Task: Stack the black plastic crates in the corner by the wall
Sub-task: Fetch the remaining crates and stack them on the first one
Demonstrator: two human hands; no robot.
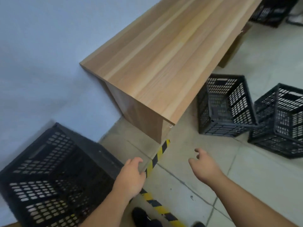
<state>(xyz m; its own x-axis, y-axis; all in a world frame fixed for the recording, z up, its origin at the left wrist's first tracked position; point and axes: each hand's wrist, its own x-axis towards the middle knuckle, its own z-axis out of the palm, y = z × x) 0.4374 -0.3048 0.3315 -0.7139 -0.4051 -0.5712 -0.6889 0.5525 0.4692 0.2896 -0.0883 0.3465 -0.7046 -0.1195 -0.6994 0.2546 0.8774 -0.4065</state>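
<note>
1. A black crate (54, 176) sits by the wall (41, 63), just left of the wooden table (164, 59). From the look of it, this one is already in its place.
2. The left hand (131, 176) is open and holds nothing. It is right beside that crate's near edge. I cannot tell if it touches it.
3. The right hand (205, 167) is open too, with bent fingers, and empty. It is in the air over the floor (246, 177), near the table's front corner.
4. Two more crates wait on the floor to the right of the table. The tipped crate (224, 105) leans close to the table. The far crate (280, 122) stands touching it, farther from the table.
5. I think the step now is going to get the next crate.
6. The next move calls for both hands to reach right, grab the tipped crate by its rim, turn it upright, and carry it over to the first crate.
</note>
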